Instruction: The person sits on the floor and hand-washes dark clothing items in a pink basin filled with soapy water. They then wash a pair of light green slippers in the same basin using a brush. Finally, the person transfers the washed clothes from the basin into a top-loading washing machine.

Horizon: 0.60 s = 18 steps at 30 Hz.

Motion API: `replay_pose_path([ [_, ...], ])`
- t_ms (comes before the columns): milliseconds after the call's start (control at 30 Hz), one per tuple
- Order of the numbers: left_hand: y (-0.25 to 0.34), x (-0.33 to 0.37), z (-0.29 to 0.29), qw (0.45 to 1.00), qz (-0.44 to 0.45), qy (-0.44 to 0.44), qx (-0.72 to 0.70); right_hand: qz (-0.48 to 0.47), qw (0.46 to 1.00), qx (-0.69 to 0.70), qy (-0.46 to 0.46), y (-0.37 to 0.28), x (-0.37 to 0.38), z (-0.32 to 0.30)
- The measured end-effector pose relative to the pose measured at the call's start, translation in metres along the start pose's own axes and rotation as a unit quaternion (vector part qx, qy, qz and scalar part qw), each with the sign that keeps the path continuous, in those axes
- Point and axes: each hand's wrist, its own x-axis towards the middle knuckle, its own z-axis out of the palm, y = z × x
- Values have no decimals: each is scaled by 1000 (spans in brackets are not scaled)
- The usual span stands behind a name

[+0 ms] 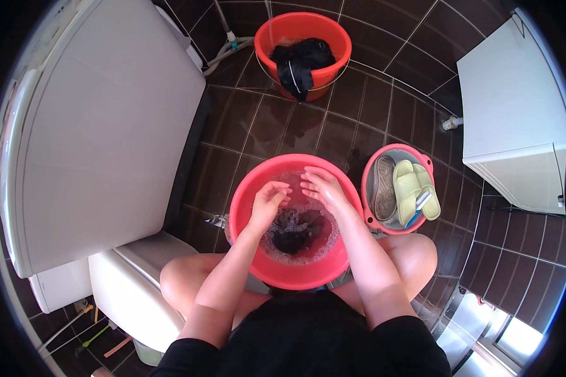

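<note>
Where the left side of the view bends, a big white appliance leans in, with a rounded white fixture below it. Next comes the left hand, raised over the left part of a red basin that sits between the person's bent knees. Its fingers are loosely curled, the thumb close to them, and they seem to grasp nothing. Below the hands, toward the person, a dark cloth lies bunched in the basin's sudsy water. Farther off on the brown tiled floor stands a red bucket, a black cloth hanging over its near rim. The right hand is held across from the left one, apart from it, its fingers slightly bent, spread and released; whether any fingertip meets the water is hard to tell from above. Just right of the basin, a pink-rimmed tub holds a brown shoe, sole up, beside pale green slippers, with a white and blue object on them. A white cabinet is at the far right.
</note>
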Motion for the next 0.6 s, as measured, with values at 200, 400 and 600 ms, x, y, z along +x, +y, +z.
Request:
replay_pose_path([
  [200, -65, 11, -23, 961, 5, 25, 275, -27, 925, -377, 31, 45, 18, -24],
  [400, -112, 10, -15, 797, -203, 45, 567, 71, 761, -645, -22, 121, 14, -34],
  [600, -153, 16, -40, 823, -268, -69, 497, 121, 741, -652, -103, 183, 36, -67],
])
